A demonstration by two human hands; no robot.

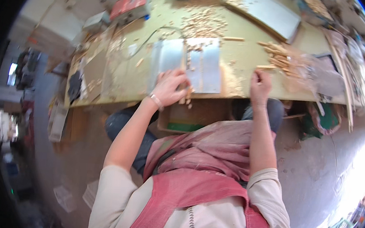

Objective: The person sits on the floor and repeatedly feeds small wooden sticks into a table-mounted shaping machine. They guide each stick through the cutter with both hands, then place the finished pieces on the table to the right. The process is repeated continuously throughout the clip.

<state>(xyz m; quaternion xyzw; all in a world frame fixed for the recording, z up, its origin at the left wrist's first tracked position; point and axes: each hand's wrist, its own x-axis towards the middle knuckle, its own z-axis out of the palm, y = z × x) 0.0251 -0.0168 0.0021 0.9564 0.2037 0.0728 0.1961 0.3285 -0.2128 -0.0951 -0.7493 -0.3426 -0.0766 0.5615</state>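
My left hand [170, 88] curls at the front edge of a metal plate [210, 73] on the table. Several small wooden pieces [186, 98] show at its fingers and hang over the table edge, above an open box [178, 113]. My right hand [261, 84] is closed, with a thin wooden stick [265, 67] at its fingertips, right of the plate. A narrow slot runs from front to back in the plate, with wood bits along it. What lies inside my left palm is hidden.
A heap of small wooden pieces [205, 24] lies behind the plate. Wooden sticks [278, 57] are piled at right beside a clear plastic bag [320, 76]. A tilted metal panel [265, 12] lies far right. A red box [130, 3] stands far left. Sawdust [233, 81] covers part of the tabletop.
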